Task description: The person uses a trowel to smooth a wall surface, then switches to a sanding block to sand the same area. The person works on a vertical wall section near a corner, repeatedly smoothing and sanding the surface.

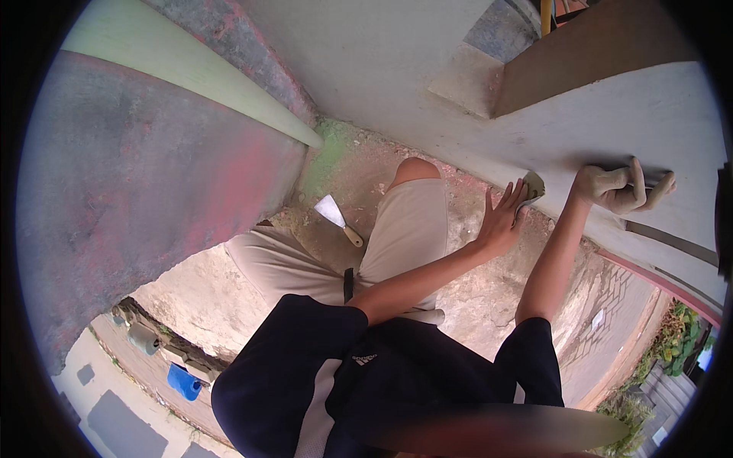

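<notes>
My left hand (500, 225) is bare and presses a small, curved, greenish-brown sheet of sandpaper (534, 187) against the pale grey wall (580, 130). The fingers lie over the sheet, which sticks out past their tips. To the right, my right hand (622, 189) wears a light fabric glove and rests at the same wall. Its fingers are bent but apart, with nothing visible in them. A putty knife (340, 220) with a wide metal blade and wooden handle lies on the ground by my knees, away from both hands.
A grey, pink-stained wall (153, 175) stands close on my left, with a pale green pipe (206, 76) running down to the corner. A brown ledge (595, 53) juts from the right wall. Behind me are a blue object (183, 382) and plants (676, 336).
</notes>
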The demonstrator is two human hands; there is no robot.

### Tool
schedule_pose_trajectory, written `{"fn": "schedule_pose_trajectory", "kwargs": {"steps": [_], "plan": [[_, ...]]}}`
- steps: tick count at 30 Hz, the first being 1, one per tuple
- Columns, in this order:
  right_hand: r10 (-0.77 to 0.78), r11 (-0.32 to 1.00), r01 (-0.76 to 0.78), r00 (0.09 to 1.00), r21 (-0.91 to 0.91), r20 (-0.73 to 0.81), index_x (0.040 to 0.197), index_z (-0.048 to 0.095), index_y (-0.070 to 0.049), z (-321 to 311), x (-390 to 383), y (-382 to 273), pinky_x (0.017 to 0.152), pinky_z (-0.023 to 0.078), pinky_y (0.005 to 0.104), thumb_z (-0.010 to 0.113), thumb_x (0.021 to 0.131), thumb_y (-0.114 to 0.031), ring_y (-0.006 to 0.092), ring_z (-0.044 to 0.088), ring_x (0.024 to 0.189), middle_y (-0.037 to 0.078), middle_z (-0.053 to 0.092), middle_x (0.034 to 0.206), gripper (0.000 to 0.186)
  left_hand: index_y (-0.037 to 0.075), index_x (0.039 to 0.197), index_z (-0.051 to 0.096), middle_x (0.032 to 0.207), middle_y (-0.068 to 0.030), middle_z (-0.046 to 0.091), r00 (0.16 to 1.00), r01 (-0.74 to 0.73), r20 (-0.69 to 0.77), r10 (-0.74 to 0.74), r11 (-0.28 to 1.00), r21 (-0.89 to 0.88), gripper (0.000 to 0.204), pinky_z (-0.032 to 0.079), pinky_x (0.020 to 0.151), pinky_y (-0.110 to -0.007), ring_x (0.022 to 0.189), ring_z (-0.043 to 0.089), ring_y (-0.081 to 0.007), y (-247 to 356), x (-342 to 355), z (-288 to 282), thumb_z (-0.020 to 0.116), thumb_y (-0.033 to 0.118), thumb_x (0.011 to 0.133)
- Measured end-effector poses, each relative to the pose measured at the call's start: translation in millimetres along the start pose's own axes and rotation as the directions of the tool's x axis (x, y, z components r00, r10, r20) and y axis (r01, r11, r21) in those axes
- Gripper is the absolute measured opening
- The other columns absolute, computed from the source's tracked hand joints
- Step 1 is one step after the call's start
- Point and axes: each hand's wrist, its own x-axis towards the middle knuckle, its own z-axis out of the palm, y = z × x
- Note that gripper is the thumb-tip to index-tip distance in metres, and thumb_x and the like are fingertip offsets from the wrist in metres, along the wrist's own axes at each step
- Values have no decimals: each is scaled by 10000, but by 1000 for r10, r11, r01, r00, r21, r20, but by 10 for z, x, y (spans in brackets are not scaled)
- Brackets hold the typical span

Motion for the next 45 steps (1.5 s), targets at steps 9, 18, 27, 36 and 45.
{"fn": "schedule_pose_trajectory", "kwargs": {"steps": [9, 18, 27, 36, 45], "plan": [[184, 959, -215, 968, 185, 167, 1094, 589, -75, -301, 65, -236, 1195, 300, 517, 417, 891, 12, 343, 442, 1390, 199, 520, 1417, 279, -28, 1370, 567, 1171, -98, 679, 993, 117, 47, -110, 822, -558, 594, 454, 956, -314, 1075, 600, -165, -119, -565, -900, 518, 471, 1051], [198, -663, -739, -17, 121, 980, 1487, 350, 22, -955, -820, -2077, 1106, 385, 449, 492, 1002, -555, 314, 483, 1334, 190, 441, 1473, 768, -39, 1188, 677, 1035, -54, 707, 793, -152, -587, -163, 880, -450, 429, 481, 879, -274, 949, 610, -113, 396, -1343, -2403, 619, 353, 1025], [-136, -837, -541, 61, -82, 989, 1290, 582, -4, -737, -605, -3070, 982, 473, 333, 695, 955, -196, 183, 618, 1129, 86, 651, 1232, 402, -33, 833, 701, 728, -55, 654, 747, 210, -648, -152, 978, 13, 207, 487, 668, -291, 719, 611, -95, 531, -2254, -2884, 803, 144, 867], [26, -677, -734, -97, -54, 995, 1214, 626, 9, -293, -721, -3550, 813, 491, 247, 693, 976, -147, 66, 590, 909, 18, 663, 1075, 292, 95, 1234, 562, 1483, -225, 296, 244, 416, -419, 874, 296, 860, 322, 419, 1078, -555, 1371, 366, -394, 425, -3052, -3738, 565, 335, 1018], [517, -303, -904, 111, 302, 849, 1480, 422, 58, 449, -940, -4564, 1183, 310, 379, 440, 1075, -168, 302, 417, 1424, 199, 446, 1530, 464, 105, 1329, 470, 1619, -263, -110, 54, 369, -392, 919, 346, 863, 395, 477, 1056, -560, 1473, 194, -440, -251, -2893, -4168, 641, 216, 991]]}}
